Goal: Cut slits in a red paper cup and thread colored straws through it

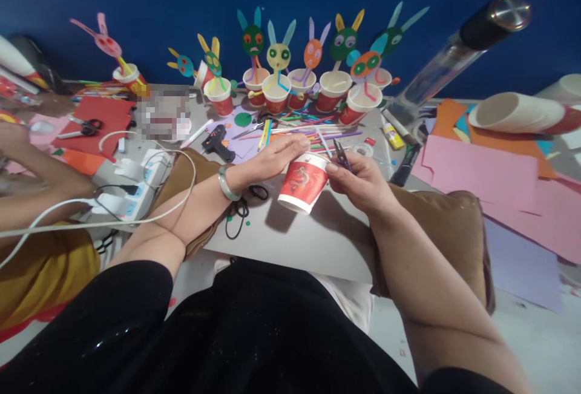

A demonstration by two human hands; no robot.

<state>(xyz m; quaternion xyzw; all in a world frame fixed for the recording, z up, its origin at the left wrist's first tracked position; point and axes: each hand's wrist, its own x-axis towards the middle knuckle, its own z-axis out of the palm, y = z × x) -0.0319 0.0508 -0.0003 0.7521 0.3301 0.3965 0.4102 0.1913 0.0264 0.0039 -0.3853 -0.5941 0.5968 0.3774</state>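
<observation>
A red and white paper cup (303, 181) with a pale dragon print is tilted above the table, between my hands. My left hand (287, 155) is closed on its upper left rim; the thumb is hidden. My right hand (363, 181) grips a small dark purple two-pronged tool (341, 157) whose exact kind is unclear, and its thumb lies against the cup's right side. A pale thin strip (323, 141) shows just above the cup's rim. Behind stand several paper cups (276, 96) carrying paper rabbit figures (278, 57).
A glue gun (219, 143) and loose coloured sticks (295, 128) lie beyond my hands. Power strip (147, 185) and cables are at left, beside another person's arm (40, 170). A glass bottle (436, 70), stacked cups (521, 111) and pink paper (481, 170) are at right.
</observation>
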